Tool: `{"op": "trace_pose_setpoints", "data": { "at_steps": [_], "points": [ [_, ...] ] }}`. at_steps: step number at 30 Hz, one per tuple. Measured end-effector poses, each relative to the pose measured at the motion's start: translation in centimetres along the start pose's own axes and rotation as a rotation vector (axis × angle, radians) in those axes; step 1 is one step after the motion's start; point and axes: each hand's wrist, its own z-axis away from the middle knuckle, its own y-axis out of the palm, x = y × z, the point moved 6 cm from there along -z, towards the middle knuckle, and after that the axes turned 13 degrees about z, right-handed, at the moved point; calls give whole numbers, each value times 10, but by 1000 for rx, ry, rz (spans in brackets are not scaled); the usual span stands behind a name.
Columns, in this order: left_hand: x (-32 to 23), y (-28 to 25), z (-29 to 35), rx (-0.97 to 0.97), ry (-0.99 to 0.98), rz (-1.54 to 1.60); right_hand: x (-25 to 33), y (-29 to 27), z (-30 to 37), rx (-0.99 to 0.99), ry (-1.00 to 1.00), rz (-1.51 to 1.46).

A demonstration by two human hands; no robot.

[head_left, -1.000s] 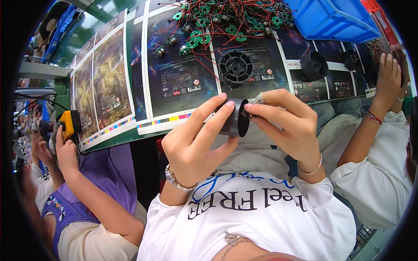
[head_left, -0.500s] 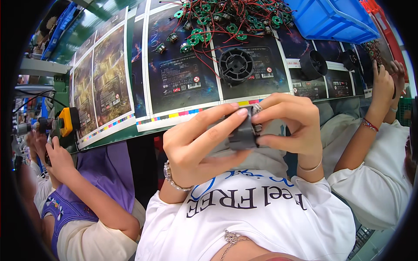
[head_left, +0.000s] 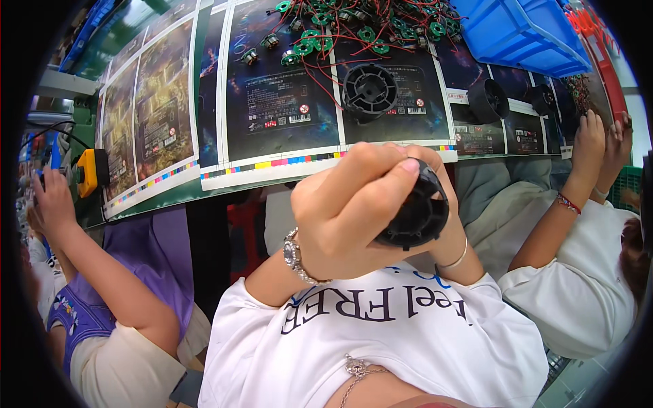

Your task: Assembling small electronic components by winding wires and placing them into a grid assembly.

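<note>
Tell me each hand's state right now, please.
Left hand: closed, holding the black round housing.
Right hand: mostly hidden behind it; grip cannot be told.

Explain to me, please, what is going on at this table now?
A person's left hand holds a round black housing in the air, while the right hand is behind it, mostly hidden, so its grip is unclear. On the printed sheets lie other black housings and a heap of green circuit boards with red wires, beside a blue bin.

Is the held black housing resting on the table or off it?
Off it: the left hand holds the black housing on the person's side of the table.
</note>
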Motion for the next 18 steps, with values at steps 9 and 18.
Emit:
{"op": "trace_pose_setpoints", "data": {
  "at_steps": [9,18],
  "points": [
    [-15,-31,6,57,-129,-126,66,16,-2,151,-751,1276],
    [-6,-73,19,10,-250,-672,38,82,-19,465,-1051,1377]
  ]
}}
